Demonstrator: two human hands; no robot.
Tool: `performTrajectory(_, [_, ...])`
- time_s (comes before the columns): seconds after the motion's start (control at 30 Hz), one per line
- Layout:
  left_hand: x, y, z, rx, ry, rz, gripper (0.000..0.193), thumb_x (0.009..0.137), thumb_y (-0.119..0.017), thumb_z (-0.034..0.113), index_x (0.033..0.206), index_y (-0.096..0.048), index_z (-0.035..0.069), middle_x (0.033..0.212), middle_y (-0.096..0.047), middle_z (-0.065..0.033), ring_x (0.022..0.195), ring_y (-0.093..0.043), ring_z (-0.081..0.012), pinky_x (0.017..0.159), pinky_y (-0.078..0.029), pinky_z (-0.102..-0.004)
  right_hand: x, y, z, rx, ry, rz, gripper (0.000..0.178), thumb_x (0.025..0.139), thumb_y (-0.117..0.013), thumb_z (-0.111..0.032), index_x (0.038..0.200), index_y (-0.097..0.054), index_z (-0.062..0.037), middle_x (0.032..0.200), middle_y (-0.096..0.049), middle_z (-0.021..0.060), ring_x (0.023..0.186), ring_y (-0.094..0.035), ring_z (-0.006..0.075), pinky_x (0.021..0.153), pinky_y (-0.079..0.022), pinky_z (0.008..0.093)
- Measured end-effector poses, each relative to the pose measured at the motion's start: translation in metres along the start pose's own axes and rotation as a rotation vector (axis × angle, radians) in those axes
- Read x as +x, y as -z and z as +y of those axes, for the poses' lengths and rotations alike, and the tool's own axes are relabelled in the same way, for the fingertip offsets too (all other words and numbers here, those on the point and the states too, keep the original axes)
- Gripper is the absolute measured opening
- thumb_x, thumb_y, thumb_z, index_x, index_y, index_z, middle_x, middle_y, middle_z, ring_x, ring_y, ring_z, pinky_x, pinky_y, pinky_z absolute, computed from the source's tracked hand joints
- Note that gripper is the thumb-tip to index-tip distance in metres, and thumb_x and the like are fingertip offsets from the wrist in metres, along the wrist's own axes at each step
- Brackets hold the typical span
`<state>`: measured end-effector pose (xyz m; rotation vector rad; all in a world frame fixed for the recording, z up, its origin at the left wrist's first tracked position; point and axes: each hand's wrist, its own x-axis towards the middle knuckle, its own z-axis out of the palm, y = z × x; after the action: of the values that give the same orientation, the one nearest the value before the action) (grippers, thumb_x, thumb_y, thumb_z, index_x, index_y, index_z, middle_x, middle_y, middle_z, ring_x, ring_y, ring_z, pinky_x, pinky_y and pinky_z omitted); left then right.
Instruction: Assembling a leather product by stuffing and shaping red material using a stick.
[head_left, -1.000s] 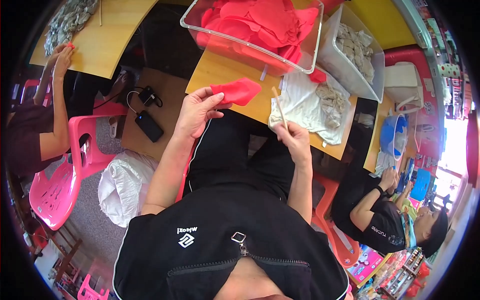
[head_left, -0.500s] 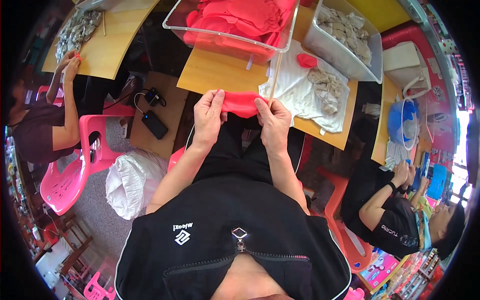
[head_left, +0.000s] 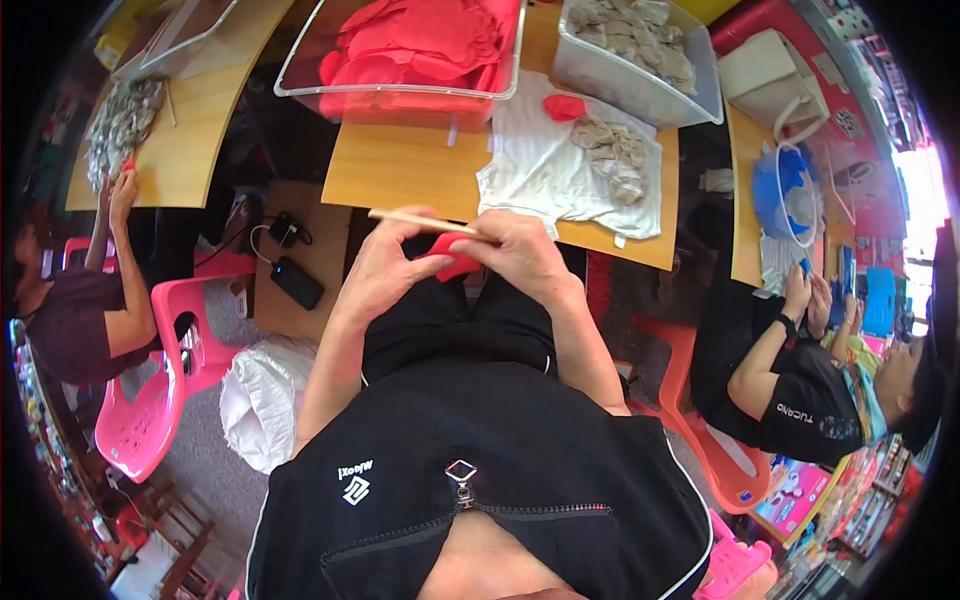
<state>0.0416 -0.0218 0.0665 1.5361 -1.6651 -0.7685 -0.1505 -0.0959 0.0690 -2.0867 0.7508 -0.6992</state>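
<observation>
A small red fabric piece (head_left: 456,262) is gathered between my hands, over my lap just short of the table edge. My left hand (head_left: 385,268) is closed, its thumb pressing on the left end of the red piece. My right hand (head_left: 528,255) grips a thin wooden stick (head_left: 425,221) and also touches the red piece with its thumb. The stick points left, across the top of my left fingers. Some fingertips of both hands are hidden behind the fabric and stick.
On the wooden table (head_left: 400,165) stand a clear tub (head_left: 400,92) of red pieces and another tub (head_left: 650,88) of beige pieces. A white shirt (head_left: 520,150) carries crumpled beige pieces (head_left: 615,160) and one red piece (head_left: 563,107). People work at both sides. A white sack (head_left: 262,400) lies left.
My hands have come closer together and nearer to my body. The red piece, stretched flat before, is now bunched. The stick has swung from pointing away to pointing left.
</observation>
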Motion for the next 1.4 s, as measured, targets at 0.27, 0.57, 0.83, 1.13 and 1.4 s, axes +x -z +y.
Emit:
performTrajectory(0.27, [-0.003, -0.003, -0.013, -1.412, 0.657, -0.12, 0.023, 0.091, -0.057, 0.012, 0.109, -0.055, -0.001, 0.096, -0.065, -0.0127, 0.08, -0.067, -0.0172, 0.042, -0.044, -0.0159, -0.013, 0.018, 0.053, 0.804, -0.423, 0.648, 0.023, 0.095, -0.051, -0.018, 0.104, -0.062, 0.0001, 0.076, -0.056, -0.0006, 0.054, -0.036, 0.0005, 0.046, -0.028, 0.0161])
performTrajectory(0.57, [-0.002, -0.011, -0.023, -1.687, 0.7, -0.128, 0.024, 0.091, -0.057, 0.012, 0.112, -0.055, 0.001, 0.1, -0.064, -0.0099, 0.096, -0.065, -0.0231, 0.046, -0.051, -0.0161, -0.003, 0.02, 0.091, -0.575, -0.09, 0.581, 0.035, 0.084, -0.059, -0.009, 0.117, -0.054, 0.0013, 0.094, -0.062, 0.0173, 0.087, -0.06, 0.0338, 0.08, -0.047, 0.0375])
performTrajectory(0.83, [-0.014, -0.016, -0.042, -1.669, 0.792, -0.036, 0.025, 0.091, -0.056, 0.011, 0.115, -0.053, 0.002, 0.1, -0.064, -0.0099, 0.095, -0.064, -0.023, 0.054, -0.057, -0.019, -0.024, 0.027, 0.067, -0.204, -0.201, 0.543, 0.015, 0.081, -0.063, -0.003, 0.096, -0.065, 0.0009, 0.094, -0.063, 0.0143, 0.081, -0.063, 0.0274, 0.073, -0.05, 0.0333])
performTrajectory(1.13, [-0.025, -0.031, -0.062, -1.724, 0.87, 0.062, 0.022, 0.09, -0.058, 0.008, 0.11, -0.056, 0.001, 0.099, -0.064, -0.0101, 0.095, -0.064, -0.027, 0.064, -0.06, -0.0251, -0.068, 0.113, 0.118, -0.723, -0.365, 0.633, 0.022, 0.074, -0.068, -0.006, 0.096, -0.065, -0.0054, 0.099, -0.061, 0.0092, 0.098, -0.054, 0.0287, 0.083, -0.044, 0.0374])
performTrajectory(1.4, [-0.031, -0.033, -0.064, -1.745, 0.911, 0.053, 0.02, 0.089, -0.058, 0.008, 0.108, -0.057, 0.001, 0.099, -0.065, -0.01, 0.094, -0.064, -0.0269, 0.062, -0.06, -0.0248, -0.079, 0.107, 0.131, -0.731, -0.35, 0.547, 0.019, 0.068, -0.072, -0.005, 0.084, -0.06, -0.0052, 0.101, -0.059, 0.0075, 0.098, -0.052, 0.0286, 0.084, -0.044, 0.038])
